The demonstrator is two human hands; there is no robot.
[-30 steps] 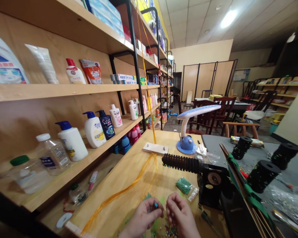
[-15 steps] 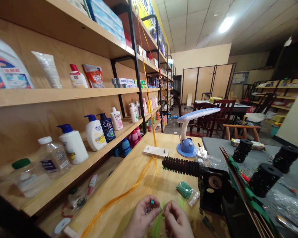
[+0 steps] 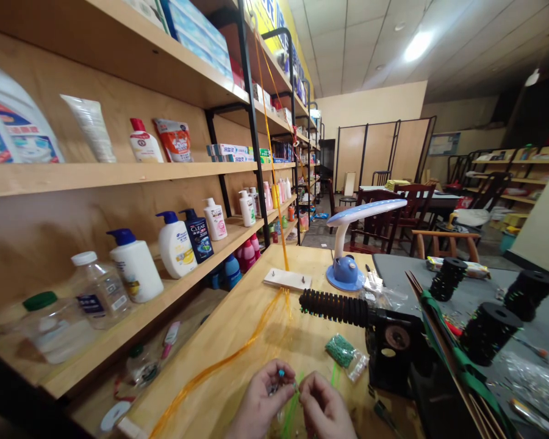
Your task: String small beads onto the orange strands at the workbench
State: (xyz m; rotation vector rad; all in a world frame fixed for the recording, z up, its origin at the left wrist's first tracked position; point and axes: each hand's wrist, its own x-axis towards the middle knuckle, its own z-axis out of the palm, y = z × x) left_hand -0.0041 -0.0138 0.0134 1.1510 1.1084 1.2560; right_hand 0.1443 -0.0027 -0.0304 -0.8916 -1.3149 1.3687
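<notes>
At the wooden table's near edge, my left hand [image 3: 264,393] is closed in a pinch around something small. A tiny turquoise piece [image 3: 281,372] shows at its fingertips, too small to name. Close beside it, my right hand [image 3: 324,403] has its thumb and fingers pressed together; whatever they hold is too small to make out. Bright green strips [image 3: 291,407] run between and beneath the hands. Beyond my right hand lies a clear bag of green beads [image 3: 341,349]. A bundle of orange cord [image 3: 238,353] crosses the table from a pale clamp plate [image 3: 287,278].
A black ridged roller [image 3: 333,308] on a black machine [image 3: 396,347] stands to the right, a blue lamp [image 3: 345,271] behind it. Black spools [image 3: 488,329] occupy the grey table. Shelves of bottles [image 3: 176,244] line the left. Orange cord rises from the plate to a hook.
Both hands stay nearly in place, still close together. The right hand's fingers have shifted very slightly; the view has barely moved.
</notes>
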